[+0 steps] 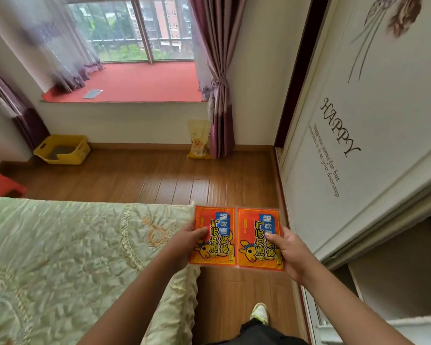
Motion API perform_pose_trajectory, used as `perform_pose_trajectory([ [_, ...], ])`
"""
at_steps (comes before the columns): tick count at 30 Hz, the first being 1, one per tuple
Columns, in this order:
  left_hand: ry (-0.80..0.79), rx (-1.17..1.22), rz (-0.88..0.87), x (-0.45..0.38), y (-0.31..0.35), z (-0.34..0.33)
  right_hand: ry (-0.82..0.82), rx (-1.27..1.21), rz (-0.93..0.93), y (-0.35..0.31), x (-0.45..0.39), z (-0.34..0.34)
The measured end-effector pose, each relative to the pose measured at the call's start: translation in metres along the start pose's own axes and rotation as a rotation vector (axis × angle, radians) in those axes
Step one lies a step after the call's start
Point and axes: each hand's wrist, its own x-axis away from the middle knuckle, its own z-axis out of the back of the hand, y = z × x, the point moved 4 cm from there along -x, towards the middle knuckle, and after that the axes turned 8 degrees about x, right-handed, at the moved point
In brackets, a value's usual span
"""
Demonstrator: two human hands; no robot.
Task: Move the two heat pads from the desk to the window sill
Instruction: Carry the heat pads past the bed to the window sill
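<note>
Between bed (60,245) and wardrobe (358,120), each hand grips one pad flat, left hand (184,241) and right hand (288,252) side by side, likely for carrying to the sill (144,83).

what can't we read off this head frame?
- Flat pale item on the red window sill: too small and far to identify.
- Grey contents of the yellow bin: unclear.
- Left hand and right hand cover part of each heat pad's print.
- The desk: out of frame.
</note>
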Motion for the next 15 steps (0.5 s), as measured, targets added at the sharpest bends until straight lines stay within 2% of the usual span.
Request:
perform_pose_trajectory([
  [7,0.030,-0.010,-0.013,-0.072,0.061,-0.030,-0.052,0.031,-0.015,-0.069,-0.079,0.034],
  [15,0.097,0.003,-0.006,-0.138,0.107,-0.010,-0.089,0.049,-0.030,-0.116,-0.160,0.028],
])
